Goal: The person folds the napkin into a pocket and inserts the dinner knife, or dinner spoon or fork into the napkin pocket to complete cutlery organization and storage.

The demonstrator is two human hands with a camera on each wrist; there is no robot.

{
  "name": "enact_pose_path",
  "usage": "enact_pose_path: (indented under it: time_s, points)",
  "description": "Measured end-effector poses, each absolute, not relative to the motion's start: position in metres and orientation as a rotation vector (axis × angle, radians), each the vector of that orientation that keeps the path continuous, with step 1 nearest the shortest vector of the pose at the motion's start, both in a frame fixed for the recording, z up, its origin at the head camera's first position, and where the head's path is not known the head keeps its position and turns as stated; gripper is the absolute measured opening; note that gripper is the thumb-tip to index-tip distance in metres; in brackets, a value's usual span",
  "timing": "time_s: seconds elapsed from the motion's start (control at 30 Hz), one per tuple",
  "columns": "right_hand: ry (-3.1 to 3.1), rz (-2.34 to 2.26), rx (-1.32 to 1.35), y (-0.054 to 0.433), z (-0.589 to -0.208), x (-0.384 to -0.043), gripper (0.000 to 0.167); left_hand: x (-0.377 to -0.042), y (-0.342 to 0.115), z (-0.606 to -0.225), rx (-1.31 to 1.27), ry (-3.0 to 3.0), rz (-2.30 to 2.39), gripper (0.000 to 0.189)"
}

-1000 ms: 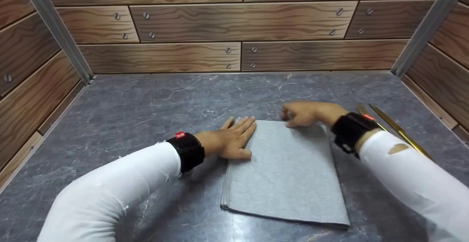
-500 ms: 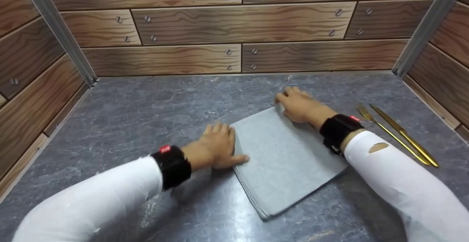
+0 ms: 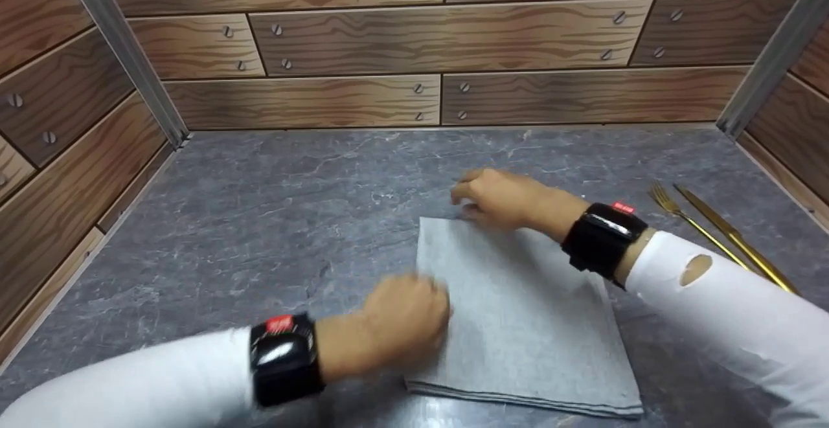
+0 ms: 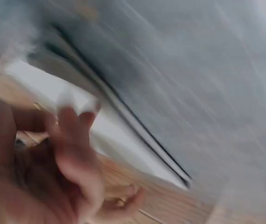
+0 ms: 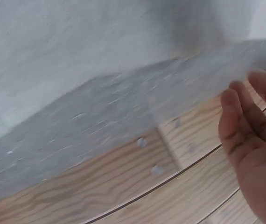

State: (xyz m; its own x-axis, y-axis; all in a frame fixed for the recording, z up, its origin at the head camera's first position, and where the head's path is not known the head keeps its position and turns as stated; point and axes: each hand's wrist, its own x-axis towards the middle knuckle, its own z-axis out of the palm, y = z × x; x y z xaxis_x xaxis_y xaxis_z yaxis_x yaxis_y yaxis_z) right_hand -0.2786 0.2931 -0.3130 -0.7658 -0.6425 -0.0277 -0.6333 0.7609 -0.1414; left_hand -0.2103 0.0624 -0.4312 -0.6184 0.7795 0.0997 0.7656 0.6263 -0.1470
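A folded light grey cloth [image 3: 518,324] lies on the table with its layered edge toward me. My left hand [image 3: 398,324] is over the cloth's left edge, blurred by motion. Seen from the left wrist, that hand [image 4: 63,172] has loosely bent fingers with nothing between them, apart from the layered cloth edge [image 4: 123,109]. At the cloth's far edge is my right hand [image 3: 499,198], its fingers loosely bent. The right wrist view shows this hand [image 5: 256,130] holding nothing, to the side of the cloth [image 5: 77,51].
A gold fork [image 3: 696,221] and a gold knife [image 3: 738,237] lie side by side at the right, beyond the right forearm. Wood-patterned walls [image 3: 440,39] enclose the grey marbled table [image 3: 272,208] at the back and sides.
The cloth was turned to a slant, then back to nearly straight, its layered edge now in front instead of at the left. My left hand has come off it and moved nearer; the right let go.
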Motion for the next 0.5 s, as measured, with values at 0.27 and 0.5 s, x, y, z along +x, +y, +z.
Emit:
enact_pose_path:
  time_s: [0.27, 0.5]
  points:
    - [2.562, -0.381, -0.944, 0.318, -0.349, -0.241, 0.083, -0.260, 0.065, -0.387, -1.358, -3.197, -0.106, 0.092]
    - [2.668, -0.411, -0.780, 0.412, -0.360, -0.218, 0.089, -0.256, 0.060, -0.370, -1.422, -3.219, -0.111, 0.092]
